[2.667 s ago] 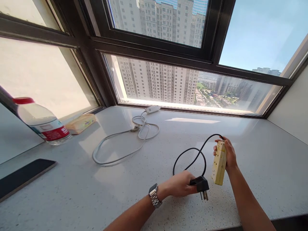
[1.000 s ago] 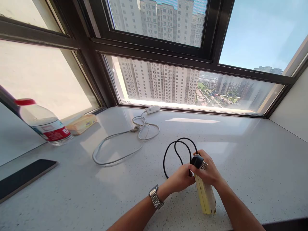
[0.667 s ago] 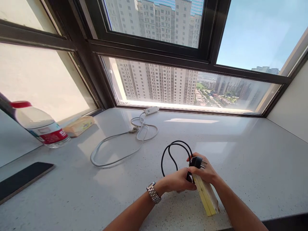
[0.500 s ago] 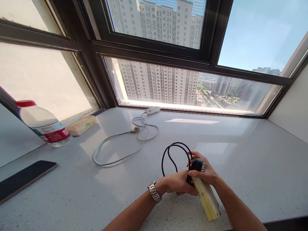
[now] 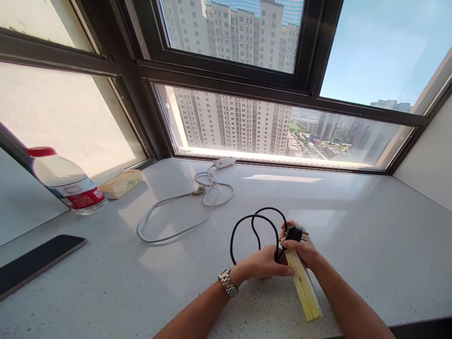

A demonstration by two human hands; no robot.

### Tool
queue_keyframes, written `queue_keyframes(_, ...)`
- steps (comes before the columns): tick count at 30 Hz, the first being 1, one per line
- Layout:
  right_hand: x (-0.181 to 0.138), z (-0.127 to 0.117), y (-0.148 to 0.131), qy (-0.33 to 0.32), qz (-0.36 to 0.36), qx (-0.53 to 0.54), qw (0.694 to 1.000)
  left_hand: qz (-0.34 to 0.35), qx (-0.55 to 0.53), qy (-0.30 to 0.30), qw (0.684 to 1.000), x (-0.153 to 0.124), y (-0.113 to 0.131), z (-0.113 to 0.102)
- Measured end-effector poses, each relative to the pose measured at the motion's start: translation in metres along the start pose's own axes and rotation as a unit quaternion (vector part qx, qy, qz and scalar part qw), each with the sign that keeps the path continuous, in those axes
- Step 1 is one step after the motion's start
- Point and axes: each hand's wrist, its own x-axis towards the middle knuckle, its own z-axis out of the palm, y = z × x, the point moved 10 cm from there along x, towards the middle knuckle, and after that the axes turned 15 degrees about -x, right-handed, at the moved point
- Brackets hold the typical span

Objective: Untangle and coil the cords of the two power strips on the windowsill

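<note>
Handling of the black cord (image 5: 231,242) looks partway along, judging by how it lies: it forms loose overlapping loops left of the yellow power strip (image 5: 304,289), not wound around it, and nothing binds them, so the slack seems left to deal with. Its black plug (image 5: 294,233) is already at the strip's far end, prongs free and pointing right. The strip slants over the speckled countertop (image 5: 367,235); whether its near end touches is unclear. The right hand (image 5: 306,250) is closed around the strip's far end, thumb just below the plug. The left hand (image 5: 263,264) has its thumb extended to the strip's edge and other fingers curled, apparently pinching the cord. Farther back, a white cord (image 5: 151,242) lies in loose coils, well apart from both hands.
</note>
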Motion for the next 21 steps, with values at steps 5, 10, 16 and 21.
queue_keyframes(5, 0.002, -0.032, 0.007, 0.128, 0.04, -0.038, 0.99, 0.064, 0.133, 0.104, 0.984, 0.004, 0.011, -0.025)
queue_keyframes(10, 0.003, -0.042, 0.019, 0.137, 0.089, -0.048, 0.985, 0.063, 0.203, 0.123, 0.969, 0.0, 0.016, -0.029)
queue_keyframes(16, 0.001, -0.01, 0.018, -0.009, 0.061, -0.027, 0.998, -0.048, 0.102, -0.017, 0.993, -0.005, -0.009, -0.004)
queue_keyframes(21, -0.009, 0.033, 0.019, -0.171, 0.074, 0.06, 0.981, -0.096, 0.076, -0.096, 0.988, -0.011, -0.019, 0.016)
